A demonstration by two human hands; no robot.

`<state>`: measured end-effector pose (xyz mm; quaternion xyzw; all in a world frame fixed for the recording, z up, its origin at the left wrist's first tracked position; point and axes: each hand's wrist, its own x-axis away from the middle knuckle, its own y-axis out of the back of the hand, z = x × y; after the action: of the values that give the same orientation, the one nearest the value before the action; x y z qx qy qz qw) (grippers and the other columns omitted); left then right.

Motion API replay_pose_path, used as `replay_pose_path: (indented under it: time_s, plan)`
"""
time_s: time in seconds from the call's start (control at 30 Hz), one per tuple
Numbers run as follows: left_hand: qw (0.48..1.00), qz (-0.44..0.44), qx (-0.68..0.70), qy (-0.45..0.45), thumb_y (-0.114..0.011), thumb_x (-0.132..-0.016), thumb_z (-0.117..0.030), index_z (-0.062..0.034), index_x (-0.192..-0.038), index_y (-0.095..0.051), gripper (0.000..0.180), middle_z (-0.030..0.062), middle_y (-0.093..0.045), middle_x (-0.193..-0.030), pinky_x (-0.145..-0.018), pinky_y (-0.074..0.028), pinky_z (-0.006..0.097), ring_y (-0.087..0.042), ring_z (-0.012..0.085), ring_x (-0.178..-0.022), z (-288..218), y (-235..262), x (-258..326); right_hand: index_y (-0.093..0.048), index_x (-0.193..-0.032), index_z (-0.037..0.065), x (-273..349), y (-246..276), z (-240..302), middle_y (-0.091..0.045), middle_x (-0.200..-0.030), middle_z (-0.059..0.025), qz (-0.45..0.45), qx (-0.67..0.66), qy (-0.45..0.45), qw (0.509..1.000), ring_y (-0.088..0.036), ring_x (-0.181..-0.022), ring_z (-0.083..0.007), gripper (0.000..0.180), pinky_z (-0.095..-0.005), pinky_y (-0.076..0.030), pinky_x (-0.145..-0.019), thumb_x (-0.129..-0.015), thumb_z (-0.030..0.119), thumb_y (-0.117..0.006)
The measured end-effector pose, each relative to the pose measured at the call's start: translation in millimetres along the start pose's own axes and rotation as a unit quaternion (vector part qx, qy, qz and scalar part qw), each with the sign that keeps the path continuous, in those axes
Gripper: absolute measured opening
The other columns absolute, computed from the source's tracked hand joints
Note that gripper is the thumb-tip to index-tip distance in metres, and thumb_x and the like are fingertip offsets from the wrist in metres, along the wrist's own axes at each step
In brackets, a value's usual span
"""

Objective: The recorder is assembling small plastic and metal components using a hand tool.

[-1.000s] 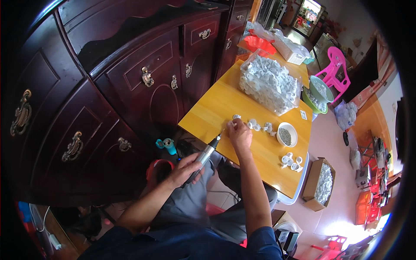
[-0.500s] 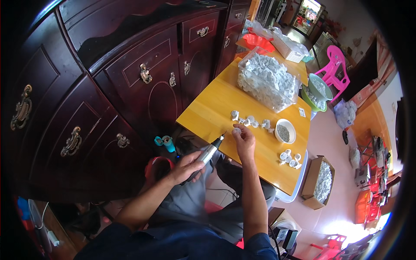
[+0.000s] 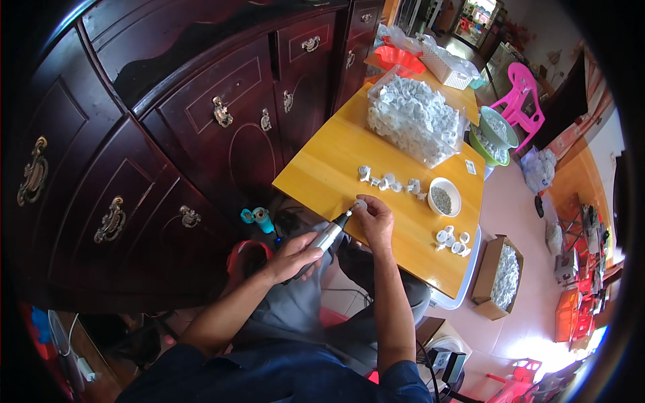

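Observation:
My left hand [image 3: 295, 257] is wrapped round a silver and black electric screwdriver [image 3: 327, 236], which slants up and right over the near edge of the yellow table [image 3: 322, 171]. Between the fingertips of my right hand [image 3: 376, 219] is a small white plastic part [image 3: 361, 204], and the screwdriver's tip meets it. My fingers partly hide that part. Beyond them lies a row of loose white plastic parts [image 3: 388, 181]. A white bowl [image 3: 455, 196] of small greyish screw-like pieces stands to the right, with a group of white round parts [image 3: 453, 240] nearer me.
A clear bin [image 3: 415, 117] heaped with white parts stands on the table's far side. Dark wooden cabinets [image 3: 222, 154] line the left. On the floor at right sits a cardboard box [image 3: 494, 277] of white pieces. A pink chair [image 3: 519, 101] stands farther back.
My right hand has drawn slightly left and down with the white part. The screwdriver's tip, apart from it before, now meets it. My left hand keeps its grip.

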<state>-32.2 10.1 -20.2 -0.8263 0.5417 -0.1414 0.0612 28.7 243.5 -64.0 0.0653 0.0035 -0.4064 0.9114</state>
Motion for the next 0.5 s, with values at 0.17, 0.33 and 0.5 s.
replay_pose_path:
  time_s: [0.17,0.33,0.5]
  plan:
    - [1.000,0.001,-0.008,0.012,-0.054,-0.096,-0.033,-0.0017,-0.119,-0.052,0.038,0.0006,-0.055,-0.077,-0.048,-0.044,0.022,-0.052,0.0068,-0.054,-2.0,-1.1,-1.0,-0.072,-0.104,0.002,0.0,1.6,-1.9,-0.070,-0.081,-0.0021,-0.004,0.007,-0.003,1.000,-0.062,-0.071,-0.0066,0.024,-0.0232,-0.052,-0.069,-0.080,0.008,-0.074]
    - [1.000,-0.001,-0.020,0.018,-0.054,-0.097,-0.034,-0.0013,-0.121,-0.051,0.041,0.0005,-0.055,-0.077,-0.048,-0.045,0.022,-0.052,0.0067,-0.055,-0.7,0.3,-1.8,-0.072,-0.104,0.002,1.1,-0.2,-1.1,-0.069,-0.079,-0.0016,-0.010,-0.008,-0.005,1.000,-0.060,-0.070,-0.0058,0.024,-0.0227,-0.051,-0.068,-0.081,0.008,-0.074]
    - [1.000,0.001,-0.019,0.022,-0.055,-0.096,-0.033,-0.0013,-0.121,-0.051,0.041,0.0003,-0.055,-0.077,-0.049,-0.045,0.022,-0.053,0.0065,-0.056,-3.7,-0.1,-2.0,-0.072,-0.102,0.002,2.3,-1.2,-0.9,-0.065,-0.077,0.0005,-0.018,-0.002,-0.001,1.000,-0.056,-0.067,-0.0051,0.022,-0.0222,-0.049,-0.065,-0.081,0.007,-0.073]
